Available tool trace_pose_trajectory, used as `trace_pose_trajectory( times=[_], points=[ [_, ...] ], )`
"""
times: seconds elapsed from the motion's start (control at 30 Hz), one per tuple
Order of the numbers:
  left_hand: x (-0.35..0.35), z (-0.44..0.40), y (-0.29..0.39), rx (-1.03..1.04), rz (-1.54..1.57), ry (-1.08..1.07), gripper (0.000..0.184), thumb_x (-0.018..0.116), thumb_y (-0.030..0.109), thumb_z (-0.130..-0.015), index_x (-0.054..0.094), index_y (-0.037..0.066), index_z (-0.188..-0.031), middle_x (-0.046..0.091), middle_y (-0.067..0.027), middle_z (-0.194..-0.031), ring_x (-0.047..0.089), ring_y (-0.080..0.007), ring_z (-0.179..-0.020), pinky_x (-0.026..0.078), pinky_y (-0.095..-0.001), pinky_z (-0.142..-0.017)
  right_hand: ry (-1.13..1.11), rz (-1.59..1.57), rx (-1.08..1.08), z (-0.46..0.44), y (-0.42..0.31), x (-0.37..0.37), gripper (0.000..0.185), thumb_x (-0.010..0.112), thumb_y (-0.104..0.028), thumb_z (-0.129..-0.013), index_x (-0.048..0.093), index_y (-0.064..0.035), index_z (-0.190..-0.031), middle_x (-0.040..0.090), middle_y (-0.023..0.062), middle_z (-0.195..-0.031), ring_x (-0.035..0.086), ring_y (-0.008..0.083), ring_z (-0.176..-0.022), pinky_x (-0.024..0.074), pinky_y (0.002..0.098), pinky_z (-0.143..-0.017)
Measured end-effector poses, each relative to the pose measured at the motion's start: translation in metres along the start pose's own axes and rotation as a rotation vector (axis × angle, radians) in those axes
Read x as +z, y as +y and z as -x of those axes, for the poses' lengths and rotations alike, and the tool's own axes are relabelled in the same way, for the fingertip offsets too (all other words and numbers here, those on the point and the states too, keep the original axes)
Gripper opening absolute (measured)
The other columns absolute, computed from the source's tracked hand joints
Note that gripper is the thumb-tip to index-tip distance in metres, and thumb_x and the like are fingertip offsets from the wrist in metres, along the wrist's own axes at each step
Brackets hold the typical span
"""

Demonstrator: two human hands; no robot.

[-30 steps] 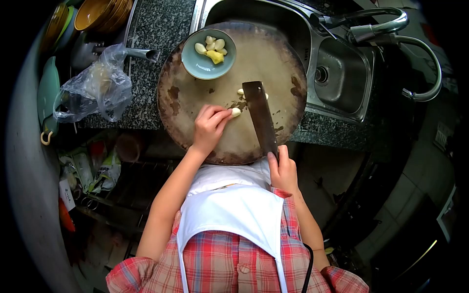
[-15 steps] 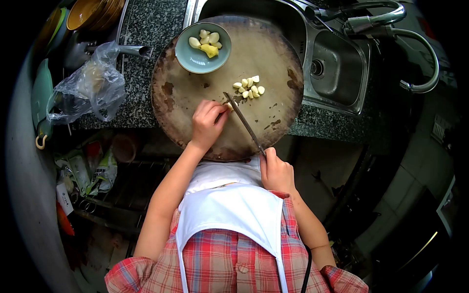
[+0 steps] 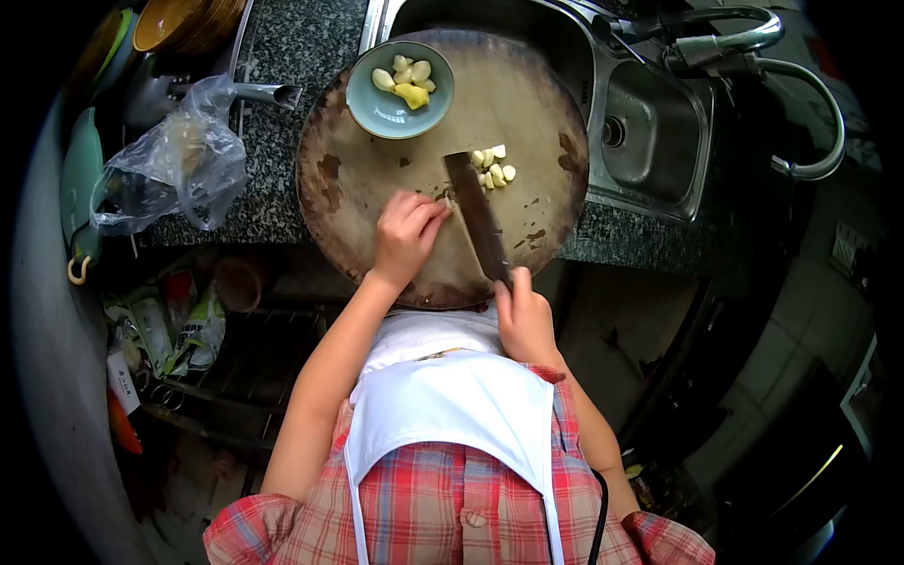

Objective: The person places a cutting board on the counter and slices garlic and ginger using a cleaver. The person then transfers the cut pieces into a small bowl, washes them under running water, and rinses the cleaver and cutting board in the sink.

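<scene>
My right hand is closed around the handle of a kitchen cleaver. The blade lies tilted over the round wooden chopping board, its broad dark side facing up. Left of the blade, my left hand has its fingers pinched on a small garlic clove, mostly covered by the fingertips. Beyond the blade sits a small pile of cut garlic pieces, partly hidden by it. At the board's far left, a blue-green bowl contains several peeled cloves and a yellow piece that looks like ginger.
Behind and right of the board is a steel double sink with a curved faucet. A clear plastic bag rests on the speckled counter at left, near stacked brown bowls. Packets are below the counter.
The cleaver has turned from edge-on to showing its broad side, and now covers part of the garlic pile. My left hand stays pinched at almost the same spot.
</scene>
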State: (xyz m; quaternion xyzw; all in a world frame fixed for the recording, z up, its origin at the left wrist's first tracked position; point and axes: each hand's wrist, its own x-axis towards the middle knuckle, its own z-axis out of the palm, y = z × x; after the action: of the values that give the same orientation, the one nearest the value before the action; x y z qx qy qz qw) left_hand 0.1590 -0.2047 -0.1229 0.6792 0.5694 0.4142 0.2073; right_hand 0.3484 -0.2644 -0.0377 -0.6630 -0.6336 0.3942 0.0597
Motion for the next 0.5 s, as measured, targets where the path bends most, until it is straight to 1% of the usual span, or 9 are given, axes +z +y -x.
trace_pose_trajectory(
  times=[0.03,0.13,0.17,0.23,0.27,0.3,0.37,0.4,0.5],
  points=[
    [0.000,0.002,0.002,-0.020,0.006,0.006,0.011,0.071,0.000,-0.070,0.064,0.003,-0.078,0.062,-0.0078,-0.080,0.058,-0.0269,-0.076,0.049,-0.0354,-0.067,-0.004,0.000,-0.005,0.004,0.002,-0.005,0.016,0.051,-0.017,-0.092,0.042,-0.0036,-0.096,0.060,0.0225,-0.067,0.060,0.0432,-0.061,0.0459,0.0485,-0.052],
    [-0.006,0.002,0.004,-0.080,0.027,-0.012,0.015,0.072,0.003,-0.073,0.065,0.002,-0.086,0.064,-0.0082,-0.083,0.060,-0.0247,-0.077,0.049,-0.0329,-0.068,0.115,-0.329,0.163,0.010,-0.004,-0.029,0.014,0.050,-0.014,-0.094,0.045,-0.0018,-0.097,0.055,0.0211,-0.062,0.059,0.0391,-0.056,0.0420,0.0411,-0.049],
    [-0.009,-0.002,0.006,-0.115,0.050,-0.031,0.018,0.073,0.005,-0.074,0.066,0.002,-0.091,0.065,-0.0088,-0.085,0.061,-0.0230,-0.076,0.050,-0.0309,-0.068,0.151,-0.411,0.165,0.010,0.005,-0.028,0.014,0.049,-0.015,-0.095,0.042,-0.0042,-0.088,0.050,0.0011,-0.058,0.043,0.0074,-0.045,0.0335,0.0264,-0.041],
    [-0.015,-0.011,0.018,-0.602,0.351,-0.061,0.021,0.073,0.008,-0.077,0.066,0.001,-0.095,0.067,-0.0102,-0.085,0.062,-0.0193,-0.072,0.050,-0.0293,-0.068,0.160,-0.500,0.213,0.008,0.011,-0.034,0.014,0.048,-0.014,-0.096,0.041,-0.0053,-0.088,0.046,-0.0024,-0.057,0.040,0.0039,-0.046,0.0316,0.0222,-0.040],
    [-0.019,-0.019,0.017,-0.715,0.365,-0.112,0.031,0.075,0.022,-0.075,0.065,0.000,-0.094,0.064,-0.0110,-0.074,0.062,-0.0266,-0.068,0.051,-0.0345,-0.069,0.168,-0.510,0.213,0.007,0.013,-0.036,0.013,0.048,-0.014,-0.096,0.040,-0.0061,-0.089,0.045,-0.0023,-0.058,0.039,0.0037,-0.045,0.0311,0.0218,-0.039],
    [-0.021,-0.030,0.020,-0.716,0.368,-0.112,0.031,0.075,0.022,-0.075,0.065,0.000,-0.094,0.064,-0.0110,-0.074,0.062,-0.0266,-0.068,0.051,-0.0345,-0.069,0.169,-0.508,0.214,0.007,0.014,-0.037,0.013,0.048,-0.014,-0.096,0.040,-0.0061,-0.089,0.045,-0.0023,-0.058,0.039,0.0037,-0.045,0.0311,0.0218,-0.039],
    [-0.023,-0.049,0.023,-0.738,-0.025,-0.449,0.041,0.074,0.039,-0.073,0.068,0.002,-0.088,0.065,-0.0117,-0.074,0.064,-0.0279,-0.070,0.052,-0.0378,-0.070,0.190,-0.535,0.204,0.005,0.015,-0.039,0.013,0.048,-0.014,-0.096,0.040,-0.0062,-0.089,0.045,-0.0024,-0.058,0.039,0.0036,-0.045,0.0310,0.0222,-0.039],
    [-0.017,-0.052,0.024,-0.682,-0.184,-0.481,0.047,0.070,0.049,-0.070,0.069,0.003,-0.080,0.067,-0.0129,-0.076,0.065,-0.0294,-0.070,0.052,-0.0390,-0.068,0.189,-0.536,0.204,0.005,0.016,-0.038,0.013,0.048,-0.014,-0.096,0.040,-0.0062,-0.089,0.045,-0.0024,-0.058,0.039,0.0036,-0.045,0.0310,0.0222,-0.039],
    [-0.002,-0.059,0.022,-0.675,-0.347,-0.612,0.039,0.071,0.043,-0.071,0.070,0.004,-0.076,0.068,-0.0138,-0.075,0.065,-0.0310,-0.070,0.052,-0.0394,-0.067,0.192,-0.517,0.174,0.005,0.016,-0.035,0.014,0.049,-0.014,-0.096,0.040,-0.0065,-0.088,0.045,-0.0023,-0.058,0.038,0.0036,-0.045,0.0306,0.0221,-0.039]
  ],
)
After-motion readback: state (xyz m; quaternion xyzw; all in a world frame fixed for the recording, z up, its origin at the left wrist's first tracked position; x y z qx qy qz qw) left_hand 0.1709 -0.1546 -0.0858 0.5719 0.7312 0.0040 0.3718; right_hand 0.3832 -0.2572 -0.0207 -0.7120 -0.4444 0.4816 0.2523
